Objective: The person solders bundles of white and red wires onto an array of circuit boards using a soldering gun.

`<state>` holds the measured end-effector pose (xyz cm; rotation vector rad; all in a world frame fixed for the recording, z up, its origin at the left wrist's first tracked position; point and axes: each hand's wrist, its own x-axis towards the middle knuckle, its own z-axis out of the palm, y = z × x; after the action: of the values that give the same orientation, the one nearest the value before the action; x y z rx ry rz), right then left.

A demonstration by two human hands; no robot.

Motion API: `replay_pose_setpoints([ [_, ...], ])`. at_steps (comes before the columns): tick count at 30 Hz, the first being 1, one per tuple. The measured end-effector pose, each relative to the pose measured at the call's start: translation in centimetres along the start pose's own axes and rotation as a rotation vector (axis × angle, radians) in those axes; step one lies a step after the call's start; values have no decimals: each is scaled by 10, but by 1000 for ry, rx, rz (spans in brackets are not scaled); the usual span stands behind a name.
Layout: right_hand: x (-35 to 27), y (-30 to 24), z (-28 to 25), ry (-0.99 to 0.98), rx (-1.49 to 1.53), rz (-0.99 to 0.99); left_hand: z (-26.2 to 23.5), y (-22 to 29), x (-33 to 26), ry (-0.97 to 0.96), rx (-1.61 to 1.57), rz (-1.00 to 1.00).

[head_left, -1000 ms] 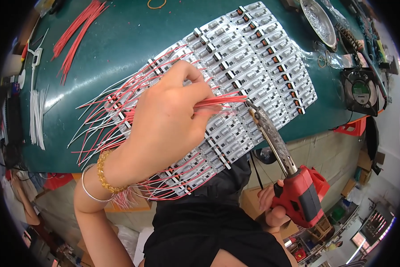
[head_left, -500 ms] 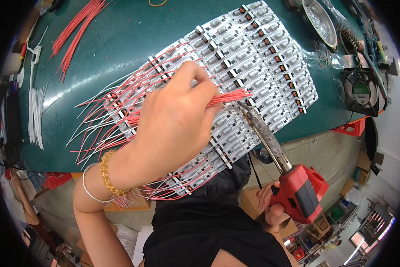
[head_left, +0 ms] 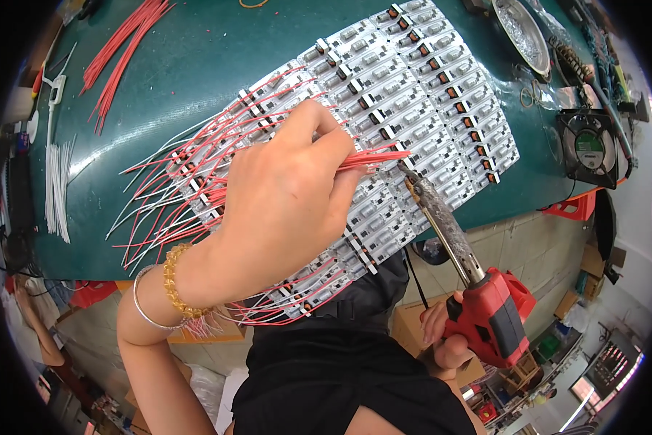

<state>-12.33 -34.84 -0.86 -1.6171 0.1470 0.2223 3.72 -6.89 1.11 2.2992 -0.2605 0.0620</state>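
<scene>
Head view: the left hand (head_left: pixel 286 210) had slid a touch further along the sheet of white circuit strips with small black and orange parts (head_left: pixel 413 109), which lay slanting from the middle of the dark green surface (head_left: pixel 195 65) to its near edge. Its fingers were pinched on a small bundle of thin red wires (head_left: pixel 373 156), whose bare ends now pointed at the soldering iron's grey crusted tip (head_left: pixel 413 181) rather than short of it. My reading: wire and tip had closed on one joint near the near edge, so the next solder point looked lined up.

The right hand (head_left: pixel 445 341) was low, off the near edge, fingers wrapped round the red pistol-grip soldering iron (head_left: pixel 489 319), about where it was half a second before.

Loose red wires (head_left: pixel 119 51) lay at the far left corner, white cable ties (head_left: pixel 56 185) along the left edge. A round metal dish (head_left: pixel 521 32) sat at the far right corner, a black square fan with a round green label (head_left: pixel 590 145) at the right edge. Brown cardboard boxes (head_left: pixel 413 326) stood on the floor below.
</scene>
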Motion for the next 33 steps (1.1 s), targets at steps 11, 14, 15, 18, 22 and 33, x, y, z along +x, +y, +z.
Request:
replay_pose_setpoints([
  [11,-9,13,-1,67,-375,27,8,-2,-1,46,59,56],
  [14,-2,1,-3,63,-326,49,10,-2,-2,47,61,48],
  [15,2,-4,-5,-71,-398,5,10,-2,-2,48,61,47],
  [18,-10,9,-2,215,-125,307,9,-3,-1,56,59,58],
  [22,16,-20,8,30,90,148,11,-4,-3,58,68,61],
  [33,-38,49,-21,224,-123,34,5,-1,-2,92,28,79],
])
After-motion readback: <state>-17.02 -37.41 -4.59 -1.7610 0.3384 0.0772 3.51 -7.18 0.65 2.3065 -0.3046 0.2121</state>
